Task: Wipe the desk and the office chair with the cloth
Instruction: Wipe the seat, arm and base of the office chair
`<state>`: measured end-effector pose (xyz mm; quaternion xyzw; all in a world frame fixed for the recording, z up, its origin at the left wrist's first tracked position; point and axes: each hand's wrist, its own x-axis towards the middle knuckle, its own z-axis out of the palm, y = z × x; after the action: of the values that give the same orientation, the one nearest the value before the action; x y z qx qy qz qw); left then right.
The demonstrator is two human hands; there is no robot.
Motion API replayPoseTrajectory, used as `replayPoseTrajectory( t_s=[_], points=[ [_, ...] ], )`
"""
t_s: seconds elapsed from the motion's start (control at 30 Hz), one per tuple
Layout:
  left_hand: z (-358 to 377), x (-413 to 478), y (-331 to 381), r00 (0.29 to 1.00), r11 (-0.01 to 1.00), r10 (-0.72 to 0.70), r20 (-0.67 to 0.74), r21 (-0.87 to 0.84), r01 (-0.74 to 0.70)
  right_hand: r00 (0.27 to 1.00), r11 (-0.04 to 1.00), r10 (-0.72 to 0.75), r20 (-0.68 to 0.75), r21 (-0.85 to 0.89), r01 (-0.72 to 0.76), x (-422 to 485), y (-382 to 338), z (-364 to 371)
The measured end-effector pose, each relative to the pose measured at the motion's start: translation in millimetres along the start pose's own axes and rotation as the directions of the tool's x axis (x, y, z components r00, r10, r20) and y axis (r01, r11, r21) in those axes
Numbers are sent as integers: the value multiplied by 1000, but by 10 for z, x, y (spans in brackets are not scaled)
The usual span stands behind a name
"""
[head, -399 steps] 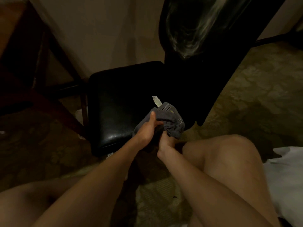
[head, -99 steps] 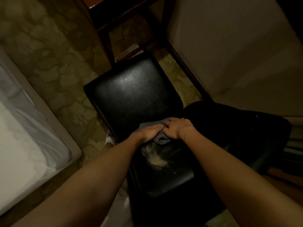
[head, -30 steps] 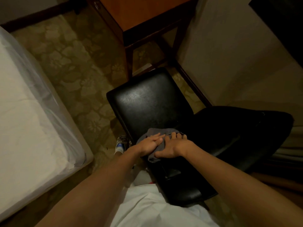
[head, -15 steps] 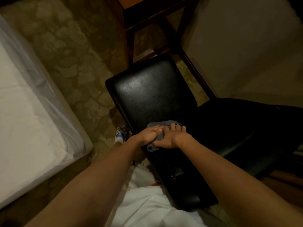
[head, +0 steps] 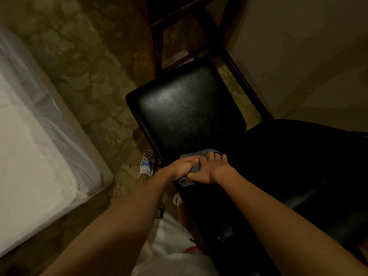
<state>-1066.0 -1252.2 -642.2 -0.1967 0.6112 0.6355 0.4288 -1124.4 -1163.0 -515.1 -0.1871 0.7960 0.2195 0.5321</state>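
A black leather chair stands below me, its seat [head: 185, 112] toward the desk and its backrest [head: 298, 166] at the right. A grey cloth [head: 207, 156] lies on the top edge of the backrest where it meets the seat. My left hand [head: 184, 168] and my right hand [head: 212, 170] lie side by side on the cloth, pressing it down. The fingers of the right hand are spread flat; the left hand's fingers lie over the cloth's near edge. The wooden desk [head: 179, 8] shows only its dark frame and legs at the top.
A bed with a white sheet [head: 29, 156] fills the left side. Patterned carpet [head: 89, 66] lies between bed and chair. My foot in a shoe [head: 147, 162] stands beside the chair's left edge. A beige wall [head: 308, 56] rises at the right.
Both hands stay on the cloth at the same place on the chair's back edge. The view has tilted down slightly, so less of the desk shows.
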Motion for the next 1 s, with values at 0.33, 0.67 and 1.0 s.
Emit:
replayPoseTrajectory(
  t_s=[0.33, 0.67, 1.0],
  points=[
    [-52, 260, -143, 999, 984, -54, -6, -171, 52, 999, 999, -36, 23, 30, 36, 335, 25, 19],
    [-84, 333, -108, 990, 959, -134, -33, -256, 121, 995, 995, -84, 56, 50, 81, 519, 61, -26],
    [-86, 484, 26, 970, 934, -244, -23, -276, 228, 988, 988, -152, -5, 24, 153, 626, 315, -81]
  ],
)
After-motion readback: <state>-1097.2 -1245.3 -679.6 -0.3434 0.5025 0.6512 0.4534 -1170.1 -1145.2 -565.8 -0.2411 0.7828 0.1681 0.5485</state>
